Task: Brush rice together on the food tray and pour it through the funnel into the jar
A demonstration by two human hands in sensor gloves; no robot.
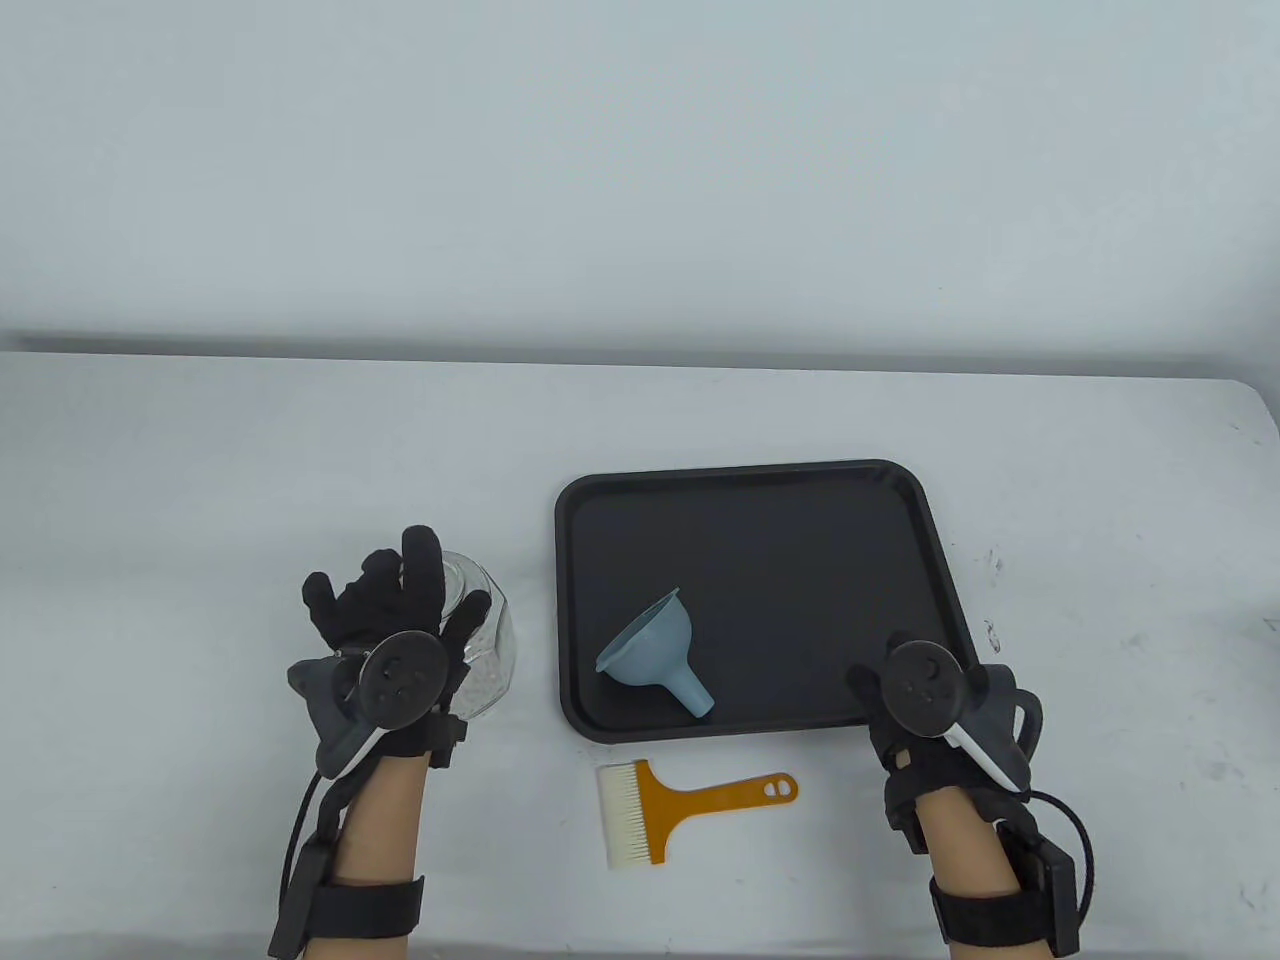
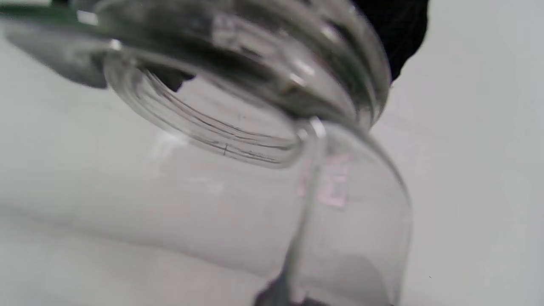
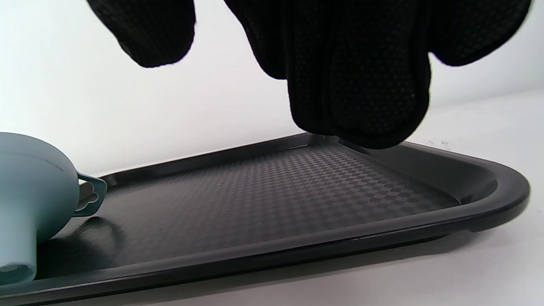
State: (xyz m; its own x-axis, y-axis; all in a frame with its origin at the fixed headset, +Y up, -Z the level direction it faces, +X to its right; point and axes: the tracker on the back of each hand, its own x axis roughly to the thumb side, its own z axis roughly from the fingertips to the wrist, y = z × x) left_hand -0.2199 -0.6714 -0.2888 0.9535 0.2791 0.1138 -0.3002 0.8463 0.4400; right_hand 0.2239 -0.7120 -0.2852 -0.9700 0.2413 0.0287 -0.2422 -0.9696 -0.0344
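Observation:
A clear glass jar (image 1: pixel 492 650) stands on the table left of the black food tray (image 1: pixel 800 570). My left hand (image 1: pixel 425 600) grips it from above, fingers curled round its top. In the left wrist view the jar (image 2: pixel 348 212) fills the frame, its threaded mouth close and tilted. A blue-grey funnel (image 1: pixel 650 655) lies on its side on the tray's near left part. My right hand (image 1: pixel 885 700) hangs over the tray's near right corner, and its fingers (image 3: pixel 357 85) dangle loosely above the tray (image 3: pixel 276 191), holding nothing. The funnel (image 3: pixel 29 199) shows at that view's left edge.
A brush (image 1: pixel 690 805) with an orange handle and white bristles lies on the white table just in front of the tray, bristles to the left. A plain wall rises behind the table's far edge.

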